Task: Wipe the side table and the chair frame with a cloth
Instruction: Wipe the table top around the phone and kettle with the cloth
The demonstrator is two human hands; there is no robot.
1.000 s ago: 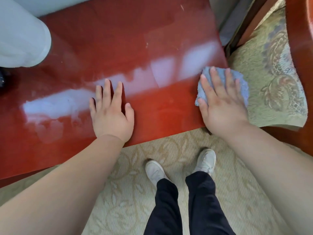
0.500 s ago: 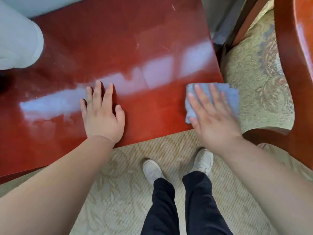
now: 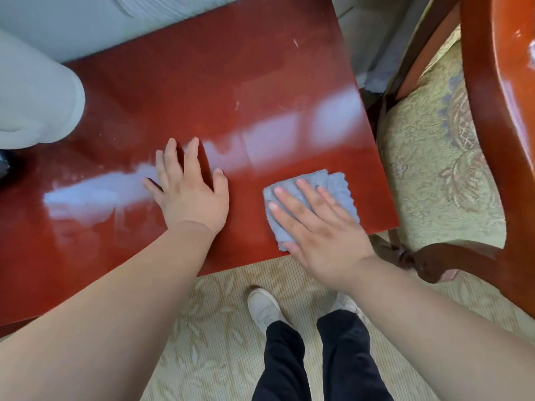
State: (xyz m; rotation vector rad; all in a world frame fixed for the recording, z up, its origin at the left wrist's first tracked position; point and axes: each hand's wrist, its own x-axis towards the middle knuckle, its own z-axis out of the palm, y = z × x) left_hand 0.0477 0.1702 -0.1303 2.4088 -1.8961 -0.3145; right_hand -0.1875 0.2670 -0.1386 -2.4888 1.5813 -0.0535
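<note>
**Cloth pinned flat under the right palm, near the table's front right corner**

At far left a pale grey cushion (image 3: 34,94) overhangs the back left part of the table (image 3: 202,82), a glossy red-brown top streaked with a bright window reflection. A few small whitish specks show on the wood toward the back right.

The left hand (image 3: 189,192) lies palm down on the bare wood, roughly mid-table near the front edge. Its fingers (image 3: 170,157) are spread and extended, holding nothing, with the tips reaching into the reflection band. It does not touch the cloth; a strip of bare wood separates the two.

The cloth (image 3: 333,185), blue-grey and folded to a rough square, lies flat on the table just beside the front edge, close to the right corner. The right hand (image 3: 321,230) presses down on it, open and flat rather than gripping. Its fingers (image 3: 292,204) are straight, slightly fanned, and lie on top of the cloth pointing to the back left; the tips stop short of the cloth's far and left edges, so fabric shows beyond them and to their right. The heel of the palm overhangs the table's front edge.

Right of the table stands the chair: a patterned seat (image 3: 434,169) bounded by the polished frame (image 3: 492,111), which curves round the front. Below, white shoes (image 3: 262,308) stand on a pale carpet (image 3: 217,342).
</note>
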